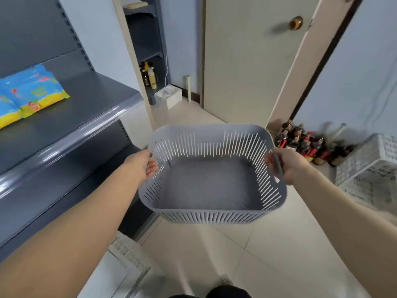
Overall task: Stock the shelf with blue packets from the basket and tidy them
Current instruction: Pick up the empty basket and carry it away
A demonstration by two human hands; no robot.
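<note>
Grey basket point(211, 217): held up over the floor point(268, 244), beside the shelf point(90, 117); its grey bottom shows.
Left hand point(149, 166): holds the basket's left rim, fingers curled inside.
Right hand point(285, 165): grips the right rim.
Blue packets point(30, 93): lying flat on the shelf, well apart from the basket.
Bottles point(305, 145): on the floor, off to the right.

One grey slotted basket point(214, 218) is hanging at the centre, with two hands gripping its rim: one left hand point(148, 166) at nine o'clock and one right hand point(285, 166) at three. At ten o'clock, two blue packets point(38, 91) are showing on one shelf point(75, 117), with the second running off the frame edge. At three o'clock, dark bottles point(305, 143) are standing in one cluster too blurred for counting, beside white lattice baskets point(369, 160), one or possibly two. One brass doorknob point(296, 23) is gleaming at one o'clock.
</note>
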